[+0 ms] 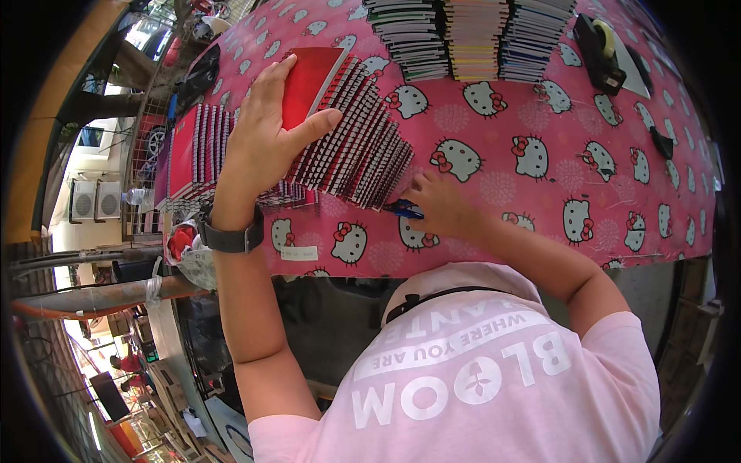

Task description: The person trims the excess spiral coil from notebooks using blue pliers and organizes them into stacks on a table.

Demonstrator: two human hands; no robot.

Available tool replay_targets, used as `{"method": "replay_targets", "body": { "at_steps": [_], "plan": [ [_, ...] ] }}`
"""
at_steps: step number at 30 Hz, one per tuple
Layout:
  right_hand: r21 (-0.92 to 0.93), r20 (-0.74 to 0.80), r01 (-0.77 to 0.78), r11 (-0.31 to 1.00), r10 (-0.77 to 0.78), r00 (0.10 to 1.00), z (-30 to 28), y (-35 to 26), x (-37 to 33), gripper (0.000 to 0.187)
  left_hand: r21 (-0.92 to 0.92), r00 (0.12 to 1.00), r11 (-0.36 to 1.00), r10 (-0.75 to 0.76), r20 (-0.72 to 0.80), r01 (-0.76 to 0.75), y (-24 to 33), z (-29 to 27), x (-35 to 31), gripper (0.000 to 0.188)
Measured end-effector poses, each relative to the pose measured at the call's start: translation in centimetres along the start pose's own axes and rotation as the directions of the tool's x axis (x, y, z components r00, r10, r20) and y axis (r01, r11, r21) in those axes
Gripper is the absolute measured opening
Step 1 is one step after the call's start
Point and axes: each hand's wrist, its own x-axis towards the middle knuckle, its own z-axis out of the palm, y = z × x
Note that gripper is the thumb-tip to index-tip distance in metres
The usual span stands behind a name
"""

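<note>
A leaning row of spiral-bound notebooks (359, 147) with dark covers and white wire bindings lies on the table in front of me. At its far left end a red notebook cover (307, 77) faces up. My left hand (258, 143) rests on this red cover, fingers stretched and thumb spread across it, steadying the row. My right hand (440, 202) is closed around small blue-handled pliers (405, 209). Their tip is at the near right end of the bindings; the jaws are too small to make out.
More spiral notebooks (202, 147) stand at the left. Tall stacks of bound books (475, 38) are at the back. A black tape dispenser (602, 58) sits at the back right. A pink patterned cloth (502, 201) covers the table; a white paper slip (299, 253) lies near its front edge.
</note>
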Motion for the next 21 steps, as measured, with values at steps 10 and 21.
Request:
{"method": "replay_targets", "body": {
  "at_steps": [10,21],
  "plan": [
    [0.467,0.570,-0.464,0.753,0.144,0.809,-1.9,1.9,3.3,0.031,-0.005,1.000,1.000,0.001,-0.001,-0.001,0.2,0.0,0.0,0.093],
    [-0.026,-0.093,-0.033,0.999,0.031,0.995,1.8,-0.9,-1.3,0.036,-0.001,1.000,1.000,0.004,-0.016,-0.004,-0.1,0.1,-0.1,0.094]
  ]
}}
